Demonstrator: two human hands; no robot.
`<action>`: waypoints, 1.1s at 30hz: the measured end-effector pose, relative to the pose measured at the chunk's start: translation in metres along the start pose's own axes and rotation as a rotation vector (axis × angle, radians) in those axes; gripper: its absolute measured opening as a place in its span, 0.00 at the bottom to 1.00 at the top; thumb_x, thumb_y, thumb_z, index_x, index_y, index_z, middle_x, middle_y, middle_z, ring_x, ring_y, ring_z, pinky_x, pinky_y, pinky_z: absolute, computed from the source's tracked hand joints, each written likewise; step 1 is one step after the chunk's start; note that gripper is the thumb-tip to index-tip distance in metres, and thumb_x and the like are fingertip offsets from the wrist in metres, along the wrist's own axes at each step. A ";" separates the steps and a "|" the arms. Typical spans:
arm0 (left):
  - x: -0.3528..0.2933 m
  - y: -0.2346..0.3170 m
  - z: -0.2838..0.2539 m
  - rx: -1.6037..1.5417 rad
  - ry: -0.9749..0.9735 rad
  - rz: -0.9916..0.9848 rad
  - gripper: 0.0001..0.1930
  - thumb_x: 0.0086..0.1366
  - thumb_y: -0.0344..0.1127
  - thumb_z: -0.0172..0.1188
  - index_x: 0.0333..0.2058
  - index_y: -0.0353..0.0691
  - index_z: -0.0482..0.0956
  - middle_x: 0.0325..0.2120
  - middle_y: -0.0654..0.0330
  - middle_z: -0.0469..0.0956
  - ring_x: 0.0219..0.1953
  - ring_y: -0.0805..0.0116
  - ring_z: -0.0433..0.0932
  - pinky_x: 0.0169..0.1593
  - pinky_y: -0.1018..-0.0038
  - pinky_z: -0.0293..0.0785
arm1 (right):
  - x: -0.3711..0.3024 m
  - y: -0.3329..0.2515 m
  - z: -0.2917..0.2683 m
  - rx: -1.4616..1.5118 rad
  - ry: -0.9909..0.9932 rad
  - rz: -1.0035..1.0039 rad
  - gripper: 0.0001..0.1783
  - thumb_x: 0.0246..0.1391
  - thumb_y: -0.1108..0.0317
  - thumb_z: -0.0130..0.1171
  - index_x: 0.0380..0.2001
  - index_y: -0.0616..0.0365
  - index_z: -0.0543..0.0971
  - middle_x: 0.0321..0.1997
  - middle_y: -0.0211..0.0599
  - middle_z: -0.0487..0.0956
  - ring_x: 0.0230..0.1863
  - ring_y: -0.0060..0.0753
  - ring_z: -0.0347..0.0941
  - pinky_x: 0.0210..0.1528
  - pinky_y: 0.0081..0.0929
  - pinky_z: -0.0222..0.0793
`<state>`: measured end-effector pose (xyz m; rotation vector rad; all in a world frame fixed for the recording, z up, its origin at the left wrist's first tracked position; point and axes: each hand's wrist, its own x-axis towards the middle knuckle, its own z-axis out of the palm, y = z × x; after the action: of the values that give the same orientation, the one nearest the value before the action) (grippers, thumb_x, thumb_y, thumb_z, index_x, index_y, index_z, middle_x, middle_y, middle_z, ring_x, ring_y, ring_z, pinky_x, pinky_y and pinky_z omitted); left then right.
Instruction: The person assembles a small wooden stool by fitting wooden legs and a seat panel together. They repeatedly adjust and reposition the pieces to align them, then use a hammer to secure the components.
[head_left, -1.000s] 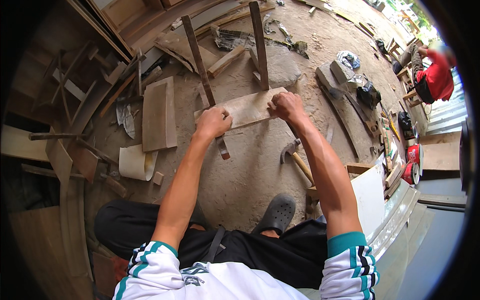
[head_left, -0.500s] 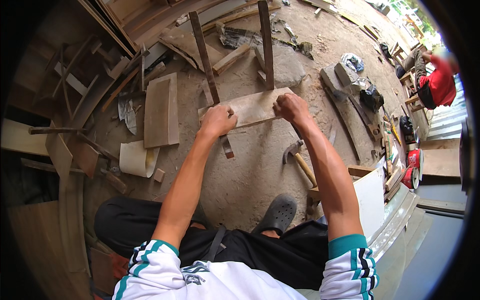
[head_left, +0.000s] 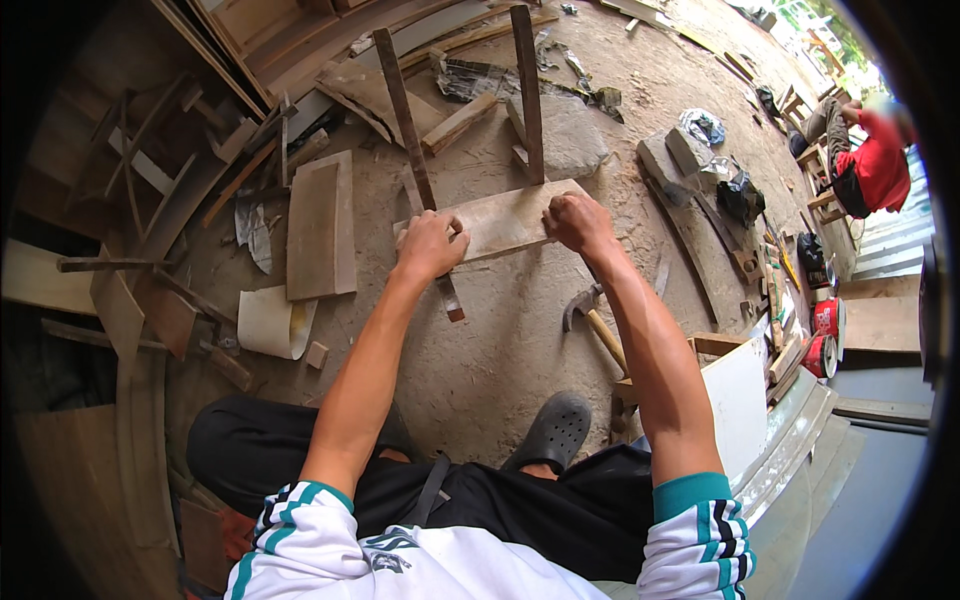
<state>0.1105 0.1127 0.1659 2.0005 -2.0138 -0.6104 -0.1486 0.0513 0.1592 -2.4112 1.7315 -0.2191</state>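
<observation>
In the head view, the board (head_left: 503,222) lies over the left bar (head_left: 405,120), above the floor (head_left: 480,370), its far edge meeting the right bar (head_left: 528,95). The left hand (head_left: 432,245) has its fingers curled on the board's left end; the right hand (head_left: 580,222) pinches the right end. Compared with half a second ago, both grips and the board match; only the whole scene sits slightly lower. The hammer (head_left: 604,335) stays near the right forearm.
</observation>
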 end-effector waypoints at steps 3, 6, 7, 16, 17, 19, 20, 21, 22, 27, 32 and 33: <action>-0.001 -0.003 0.003 0.006 0.005 0.001 0.18 0.60 0.50 0.59 0.42 0.45 0.82 0.42 0.52 0.77 0.50 0.51 0.74 0.55 0.57 0.68 | 0.000 0.001 0.003 0.007 -0.006 0.004 0.16 0.54 0.54 0.55 0.29 0.54 0.83 0.37 0.45 0.81 0.41 0.51 0.78 0.43 0.44 0.75; -0.001 -0.003 0.002 0.004 -0.003 -0.008 0.18 0.60 0.50 0.59 0.42 0.46 0.82 0.42 0.52 0.77 0.50 0.51 0.73 0.56 0.57 0.67 | 0.000 -0.002 0.004 -0.022 -0.008 0.007 0.16 0.54 0.54 0.55 0.30 0.54 0.83 0.37 0.45 0.81 0.41 0.51 0.78 0.44 0.44 0.75; -0.001 -0.004 0.002 0.007 0.000 -0.004 0.18 0.60 0.50 0.59 0.42 0.46 0.82 0.43 0.52 0.77 0.50 0.51 0.74 0.56 0.57 0.67 | 0.000 -0.001 0.004 -0.019 -0.003 0.002 0.16 0.54 0.54 0.55 0.30 0.54 0.83 0.37 0.45 0.81 0.41 0.51 0.79 0.44 0.44 0.75; -0.003 -0.003 0.002 -0.015 -0.014 0.007 0.20 0.60 0.51 0.59 0.43 0.44 0.82 0.46 0.50 0.77 0.53 0.51 0.74 0.57 0.58 0.67 | 0.004 -0.010 -0.006 -0.062 -0.119 0.091 0.17 0.53 0.52 0.56 0.32 0.53 0.84 0.39 0.45 0.82 0.43 0.49 0.79 0.46 0.47 0.73; -0.003 -0.003 0.002 -0.022 -0.012 0.007 0.20 0.60 0.51 0.59 0.43 0.44 0.82 0.46 0.50 0.77 0.53 0.51 0.74 0.57 0.59 0.67 | 0.004 -0.012 -0.008 -0.074 -0.138 0.109 0.17 0.52 0.52 0.56 0.32 0.53 0.84 0.40 0.44 0.82 0.44 0.48 0.79 0.46 0.47 0.72; -0.003 -0.002 0.002 -0.030 -0.003 0.020 0.21 0.59 0.51 0.59 0.43 0.42 0.82 0.46 0.48 0.78 0.51 0.51 0.75 0.56 0.60 0.69 | 0.005 -0.016 -0.011 -0.111 -0.167 0.122 0.17 0.52 0.51 0.56 0.33 0.53 0.84 0.41 0.44 0.83 0.45 0.47 0.79 0.48 0.48 0.71; -0.002 -0.002 0.003 -0.035 0.001 0.027 0.21 0.59 0.51 0.59 0.43 0.41 0.83 0.47 0.48 0.78 0.51 0.50 0.76 0.56 0.61 0.70 | 0.006 -0.017 -0.012 -0.137 -0.177 0.118 0.17 0.52 0.52 0.56 0.34 0.52 0.84 0.41 0.44 0.83 0.46 0.46 0.79 0.48 0.48 0.70; 0.000 -0.002 0.002 -0.057 -0.026 0.014 0.21 0.60 0.51 0.59 0.44 0.42 0.82 0.46 0.48 0.79 0.51 0.51 0.76 0.56 0.61 0.70 | 0.007 -0.018 -0.012 -0.162 -0.187 0.114 0.17 0.52 0.52 0.56 0.34 0.52 0.84 0.41 0.44 0.83 0.46 0.46 0.79 0.49 0.48 0.70; 0.001 -0.002 0.001 -0.077 -0.054 -0.002 0.21 0.60 0.51 0.58 0.45 0.42 0.82 0.46 0.49 0.79 0.51 0.52 0.76 0.56 0.60 0.70 | 0.008 -0.019 -0.013 -0.151 -0.165 0.103 0.17 0.52 0.52 0.56 0.34 0.53 0.84 0.42 0.44 0.83 0.46 0.46 0.79 0.49 0.48 0.70; 0.005 -0.004 0.001 -0.231 0.093 0.020 0.20 0.61 0.50 0.58 0.43 0.42 0.82 0.44 0.50 0.81 0.48 0.54 0.79 0.53 0.62 0.73 | 0.023 -0.042 -0.030 -0.024 -0.132 0.076 0.17 0.53 0.52 0.57 0.35 0.53 0.83 0.42 0.44 0.83 0.47 0.47 0.79 0.49 0.47 0.71; 0.005 -0.001 -0.034 -0.369 0.307 0.026 0.15 0.63 0.45 0.58 0.39 0.42 0.83 0.33 0.53 0.83 0.38 0.58 0.83 0.43 0.65 0.77 | 0.055 -0.091 -0.048 0.156 -0.065 -0.010 0.19 0.54 0.50 0.58 0.35 0.55 0.83 0.40 0.46 0.83 0.46 0.49 0.79 0.47 0.44 0.74; 0.004 -0.004 -0.043 -0.372 0.350 0.018 0.14 0.63 0.44 0.58 0.38 0.41 0.83 0.29 0.55 0.83 0.34 0.63 0.82 0.40 0.68 0.76 | 0.061 -0.107 -0.053 0.221 -0.072 -0.017 0.19 0.54 0.50 0.58 0.34 0.55 0.84 0.40 0.47 0.83 0.45 0.50 0.79 0.46 0.44 0.74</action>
<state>0.1336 0.1032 0.2019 1.7264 -1.5798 -0.5384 -0.0418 0.0250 0.2353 -2.2478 1.5667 -0.3043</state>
